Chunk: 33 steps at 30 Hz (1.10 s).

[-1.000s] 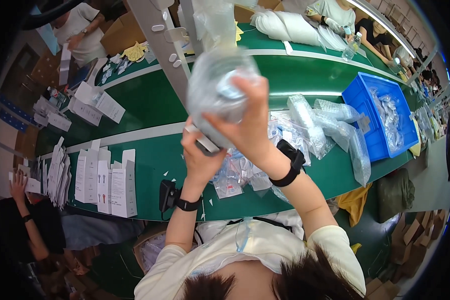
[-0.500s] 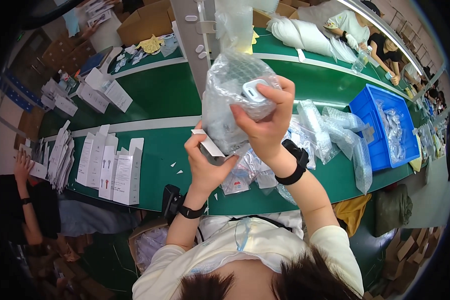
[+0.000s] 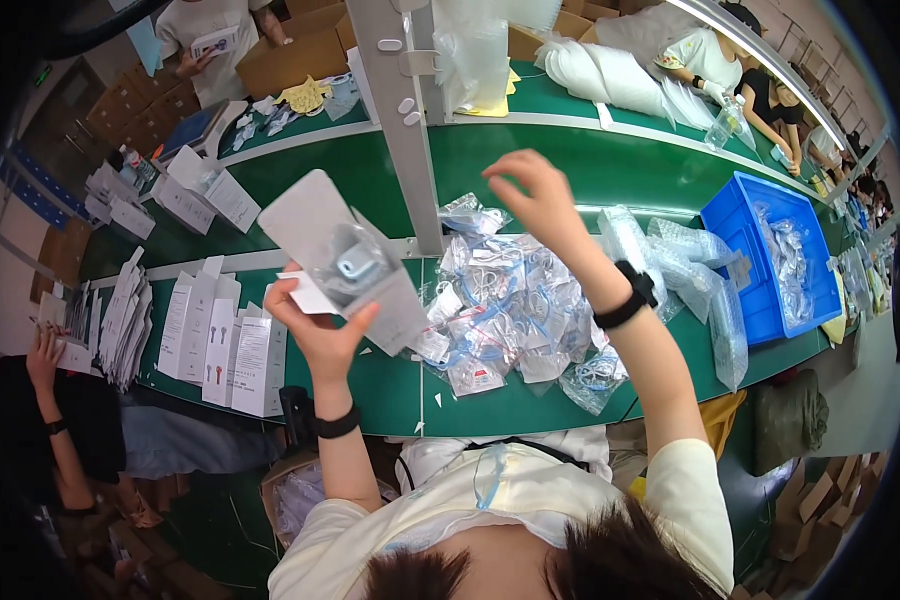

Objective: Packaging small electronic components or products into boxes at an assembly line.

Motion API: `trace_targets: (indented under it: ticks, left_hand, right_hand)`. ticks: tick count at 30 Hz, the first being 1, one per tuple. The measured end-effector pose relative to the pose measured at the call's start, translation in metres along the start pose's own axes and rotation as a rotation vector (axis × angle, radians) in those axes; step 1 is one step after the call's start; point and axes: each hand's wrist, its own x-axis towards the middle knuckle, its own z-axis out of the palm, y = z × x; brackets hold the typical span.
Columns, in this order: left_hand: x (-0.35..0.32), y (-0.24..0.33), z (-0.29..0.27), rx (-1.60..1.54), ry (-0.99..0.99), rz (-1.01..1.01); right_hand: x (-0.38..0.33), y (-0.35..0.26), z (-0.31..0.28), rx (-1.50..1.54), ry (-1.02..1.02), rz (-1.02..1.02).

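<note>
My left hand (image 3: 320,335) grips a white carton (image 3: 398,312), which is tilted with its top flap up. At the carton's mouth sits a pale blue-white earbud case (image 3: 358,262) in see-through wrap; how deep it goes is hidden. My right hand (image 3: 538,192) is raised in the air away from the carton, its fingers apart and nothing in them. Below it lies a heap of see-through bags (image 3: 515,300) with white cables and papers inside.
Several white cartons (image 3: 210,335) stand at the left beside flat cartons (image 3: 128,320). Bubble-wrap sleeves (image 3: 725,325) lie by a blue bin (image 3: 745,250) at the right. A metal post (image 3: 407,130) rises ahead. A co-worker's hand (image 3: 45,355) is at far left.
The wrapped case went from my right hand to the mouth of the carton. My left hand moved left with the carton, and my right hand let go and moved away, uncovering the heap.
</note>
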Motion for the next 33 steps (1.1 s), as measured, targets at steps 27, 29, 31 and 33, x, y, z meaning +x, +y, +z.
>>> trace_targets:
  ticks: [27, 29, 31, 33]
  left_hand:
    - [0.002, -0.018, -0.002, 0.21, -0.253, -0.097]
    - [0.008, -0.002, 0.002, 0.308, -0.269, -0.13]
    - [0.011, 0.005, 0.006, 0.359, -0.274, -0.145]
    - [0.013, 0.007, 0.013, 0.446, -0.3, -0.152]
  right_hand:
    - [-0.039, 0.084, 0.035, 0.01, -0.739, 0.337]
    - [-0.042, 0.087, 0.038, -0.028, -0.675, 0.324]
    - [-0.042, 0.09, 0.04, -0.209, -0.797, 0.177]
    - [-0.046, 0.094, 0.036, -0.304, -0.852, 0.102]
